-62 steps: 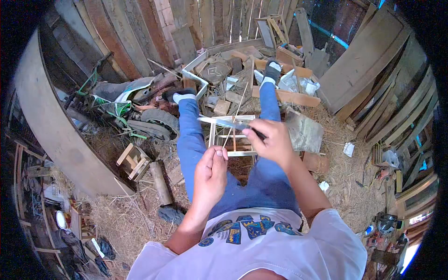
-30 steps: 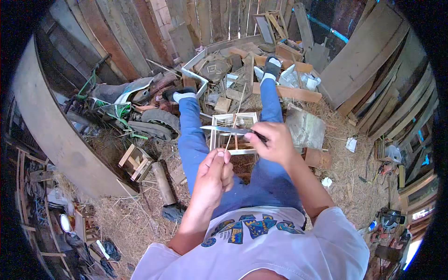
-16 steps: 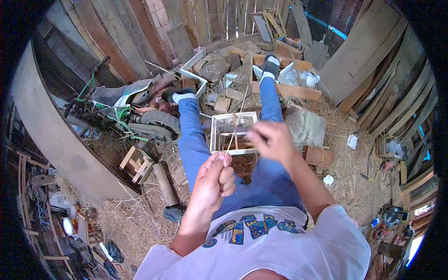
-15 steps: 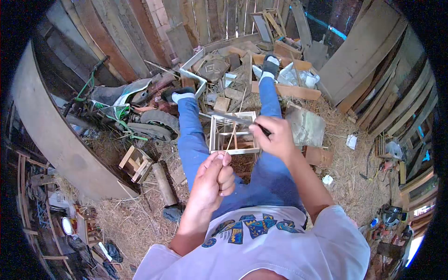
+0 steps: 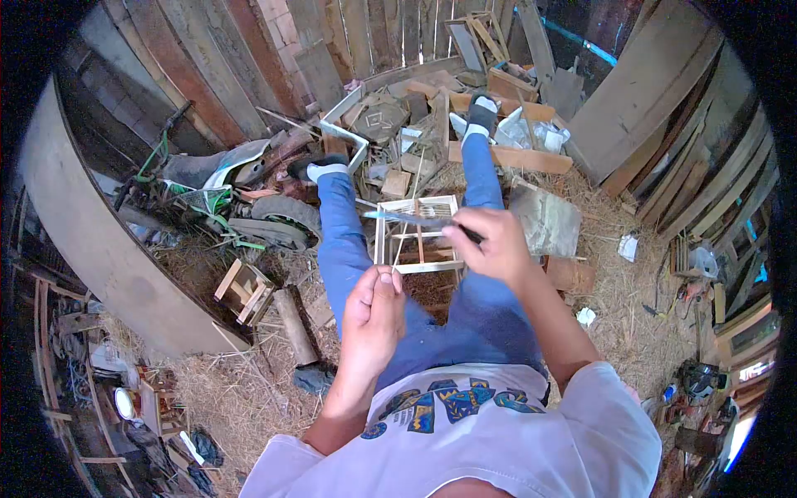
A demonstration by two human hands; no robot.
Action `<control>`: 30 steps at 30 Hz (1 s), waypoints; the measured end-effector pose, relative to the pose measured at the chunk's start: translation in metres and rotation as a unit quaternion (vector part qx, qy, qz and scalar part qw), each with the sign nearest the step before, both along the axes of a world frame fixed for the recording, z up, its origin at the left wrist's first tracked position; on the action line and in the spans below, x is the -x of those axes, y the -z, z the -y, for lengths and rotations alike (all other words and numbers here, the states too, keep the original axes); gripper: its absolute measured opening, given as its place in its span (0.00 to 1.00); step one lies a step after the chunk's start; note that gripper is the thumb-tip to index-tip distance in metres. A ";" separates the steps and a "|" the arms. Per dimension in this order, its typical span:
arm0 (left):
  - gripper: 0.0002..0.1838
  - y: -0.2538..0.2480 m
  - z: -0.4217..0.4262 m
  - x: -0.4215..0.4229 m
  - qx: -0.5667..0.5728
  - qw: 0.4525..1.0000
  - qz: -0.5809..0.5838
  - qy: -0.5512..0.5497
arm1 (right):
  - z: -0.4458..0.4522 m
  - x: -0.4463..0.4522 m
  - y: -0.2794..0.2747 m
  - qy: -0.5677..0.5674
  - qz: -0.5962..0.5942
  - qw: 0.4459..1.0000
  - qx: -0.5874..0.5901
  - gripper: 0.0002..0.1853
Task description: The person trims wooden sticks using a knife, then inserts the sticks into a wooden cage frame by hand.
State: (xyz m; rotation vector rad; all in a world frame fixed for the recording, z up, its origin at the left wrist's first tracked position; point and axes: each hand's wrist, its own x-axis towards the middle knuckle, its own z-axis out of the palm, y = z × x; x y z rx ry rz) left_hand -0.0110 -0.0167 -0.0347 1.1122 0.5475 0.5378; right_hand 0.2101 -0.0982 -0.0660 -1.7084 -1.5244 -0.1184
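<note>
Stick (image 5: pixel 409 217) in left hand (image 5: pixel 375 309), knife (image 5: pixel 408 219) in right (image 5: pixel 488 241).

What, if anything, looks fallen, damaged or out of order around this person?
At left, a motorbike seems to lie on its side, odd for a parked one. Ahead, wood pieces are heaped in a jumble, and white scraps litter the straw untidily.
</note>
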 end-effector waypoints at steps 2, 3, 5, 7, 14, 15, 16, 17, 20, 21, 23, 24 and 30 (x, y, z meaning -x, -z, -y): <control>0.12 0.001 0.001 -0.001 0.001 1.000 0.004 0.002 | -0.002 0.002 -0.003 0.002 -0.018 0.999 -0.027 0.12; 0.12 0.000 0.000 -0.001 0.003 1.000 0.000 0.008 | 0.002 0.009 -0.005 -0.022 -0.005 1.000 -0.017 0.12; 0.12 -0.004 -0.001 0.000 0.006 1.000 0.000 0.011 | 0.002 0.015 -0.008 -0.041 0.022 0.997 -0.060 0.12; 0.12 -0.003 0.001 0.004 0.014 1.000 0.001 0.012 | -0.004 -0.004 -0.001 0.042 -0.020 0.999 -0.013 0.12; 0.13 0.001 -0.002 0.004 -0.007 1.000 -0.004 0.025 | -0.002 -0.005 -0.002 0.026 -0.039 0.999 -0.008 0.13; 0.13 0.000 -0.001 0.004 -0.013 1.000 -0.001 0.017 | -0.009 -0.020 0.002 0.081 -0.077 0.994 -0.006 0.13; 0.13 0.002 -0.001 0.006 -0.013 1.000 0.003 0.016 | -0.014 -0.035 0.007 0.141 -0.115 0.983 -0.026 0.14; 0.13 0.005 -0.002 0.007 -0.014 1.000 -0.009 0.022 | -0.014 -0.047 0.005 0.184 -0.095 0.978 -0.011 0.15; 0.13 0.011 -0.008 0.004 -0.006 0.999 -0.021 0.025 | -0.013 -0.037 0.004 0.182 -0.159 0.969 -0.055 0.14; 0.13 0.012 -0.007 0.005 0.008 0.999 -0.024 0.029 | -0.011 -0.024 0.001 0.144 -0.139 0.978 -0.058 0.14; 0.13 0.008 -0.005 0.005 0.013 0.999 -0.027 0.037 | -0.004 -0.008 -0.001 0.111 -0.118 0.985 -0.061 0.14; 0.13 0.007 -0.004 0.004 0.017 0.999 -0.022 0.039 | 0.000 -0.004 -0.003 0.061 -0.059 0.996 -0.029 0.14; 0.11 0.010 -0.009 0.008 0.035 0.999 -0.028 0.031 | -0.014 -0.046 0.010 0.202 -0.073 0.977 -0.003 0.15</control>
